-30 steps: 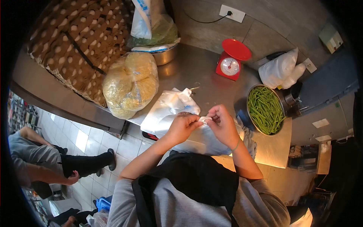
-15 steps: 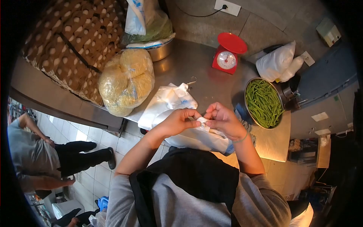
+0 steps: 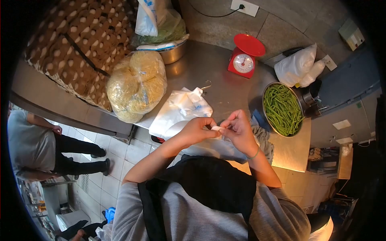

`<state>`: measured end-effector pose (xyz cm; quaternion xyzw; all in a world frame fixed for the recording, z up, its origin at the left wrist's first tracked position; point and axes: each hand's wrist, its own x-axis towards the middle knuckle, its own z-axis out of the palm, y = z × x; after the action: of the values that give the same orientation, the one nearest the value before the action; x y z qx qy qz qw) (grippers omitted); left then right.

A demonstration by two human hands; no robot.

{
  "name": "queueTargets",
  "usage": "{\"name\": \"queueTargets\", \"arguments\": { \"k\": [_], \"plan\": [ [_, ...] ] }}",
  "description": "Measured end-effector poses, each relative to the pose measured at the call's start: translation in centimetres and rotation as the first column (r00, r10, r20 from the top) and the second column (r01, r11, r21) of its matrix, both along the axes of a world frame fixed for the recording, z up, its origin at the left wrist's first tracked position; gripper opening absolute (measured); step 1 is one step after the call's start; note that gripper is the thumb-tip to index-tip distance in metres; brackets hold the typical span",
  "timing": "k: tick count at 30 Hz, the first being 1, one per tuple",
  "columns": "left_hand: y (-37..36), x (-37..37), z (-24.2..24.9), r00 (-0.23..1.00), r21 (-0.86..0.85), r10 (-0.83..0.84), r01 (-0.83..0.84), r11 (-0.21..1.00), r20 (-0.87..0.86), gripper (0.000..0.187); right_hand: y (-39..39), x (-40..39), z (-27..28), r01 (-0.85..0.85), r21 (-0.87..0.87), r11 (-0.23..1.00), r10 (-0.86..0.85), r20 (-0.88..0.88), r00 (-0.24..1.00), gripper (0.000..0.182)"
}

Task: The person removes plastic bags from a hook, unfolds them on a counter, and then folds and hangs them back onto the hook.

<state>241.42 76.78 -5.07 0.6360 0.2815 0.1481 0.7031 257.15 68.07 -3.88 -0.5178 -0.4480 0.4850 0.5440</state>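
My left hand (image 3: pixel 200 131) is closed, thumb and fingers pinching the gathered top of a thin white plastic bag (image 3: pixel 215 149). Facing it, my right hand (image 3: pixel 238 132) pinches the same twisted plastic from the other side. The bag's body hangs below both hands in front of my apron, partly covered by them; its contents cannot be made out. Just beyond my left hand, a pile of flat white plastic bags (image 3: pixel 177 110) lies on the steel counter (image 3: pixel 225 94), with a metal hook at its top.
Right of my hands stands a metal bowl of green beans (image 3: pixel 282 108), by a grey cloth (image 3: pixel 263 142). A red scale (image 3: pixel 243 62) is at the back. Left are a large bag of pale noodle-like strands (image 3: pixel 136 88) and a brown patterned cover (image 3: pixel 76 44). A person (image 3: pixel 34 144) stands on the left.
My hands have shifted slightly, still pinching the bag's top, and the bag hangs lower and shows less. The person on the left has moved farther left and changed arm position.
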Motion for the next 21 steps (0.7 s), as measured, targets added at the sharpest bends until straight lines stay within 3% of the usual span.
{"name": "queueTargets", "arguments": {
  "k": [4, 7, 11, 13, 14, 15, 16, 17, 18, 19, 21],
  "plan": [
    [0.2, -0.1, -0.1, 1.000, -0.031, -0.009, 0.009, 0.999, -0.002, 0.016, 0.3, -0.1, -0.8, 0.007, 0.040, 0.999, -0.009, 0.045, 0.999, 0.038],
    [0.3, -0.1, -0.7, 1.000, 0.067, 0.012, -0.012, 0.998, -0.013, 0.016, 0.5, -0.4, -1.1, 0.029, 0.098, 0.995, -0.044, 0.151, 0.987, 0.037],
    [0.2, -0.8, 0.3, 0.997, 0.357, 0.021, 0.006, 0.934, -0.070, 0.017, 0.5, -0.4, -0.3, -0.007, 0.069, 0.998, -0.014, 0.304, 0.953, 0.035],
    [0.2, -1.4, 0.7, 0.995, 0.512, 0.040, 0.011, 0.859, -0.090, 0.018, 0.5, -0.6, 0.3, -0.015, 0.056, 0.998, -0.003, 0.300, 0.954, 0.029],
    [0.1, -1.6, 0.7, 0.996, 0.451, 0.027, 0.015, 0.893, -0.086, 0.018, 0.8, -1.0, 0.7, -0.037, 0.060, 0.998, 0.018, 0.290, 0.957, 0.027],
    [-0.3, -1.8, 0.7, 0.995, 0.400, 0.039, 0.000, 0.916, -0.089, 0.018, 1.0, -0.9, 1.5, -0.116, 0.005, 0.993, 0.111, 0.243, 0.964, 0.025],
    [-0.9, -2.0, -0.3, 0.995, 0.410, 0.071, -0.035, 0.911, -0.073, 0.016, 1.4, -0.5, 2.0, -0.205, 0.027, 0.978, 0.180, 0.376, 0.909, 0.025],
    [-1.1, -2.3, -1.4, 0.996, 0.512, 0.085, -0.072, 0.856, -0.002, 0.017, 2.1, 0.0, 3.3, -0.324, -0.014, 0.946, 0.301, 0.406, 0.863, 0.023],
    [-1.2, -3.0, -1.4, 0.998, 0.584, 0.067, -0.051, 0.810, -0.007, 0.019, 3.2, 1.1, 2.6, -0.411, -0.080, 0.908, 0.415, 0.303, 0.858, 0.022],
    [-1.4, -3.5, -0.8, 0.997, 0.538, 0.067, -0.044, 0.842, -0.024, 0.021, 4.5, 1.6, 2.9, -0.386, -0.123, 0.914, 0.402, 0.157, 0.902, 0.022],
    [-1.3, -4.9, 0.3, 0.997, 0.567, 0.071, -0.069, 0.821, 0.019, 0.018, 9.2, 3.7, 0.4, -0.251, -0.079, 0.965, 0.263, 0.273, 0.925, 0.018]
  ]
}}
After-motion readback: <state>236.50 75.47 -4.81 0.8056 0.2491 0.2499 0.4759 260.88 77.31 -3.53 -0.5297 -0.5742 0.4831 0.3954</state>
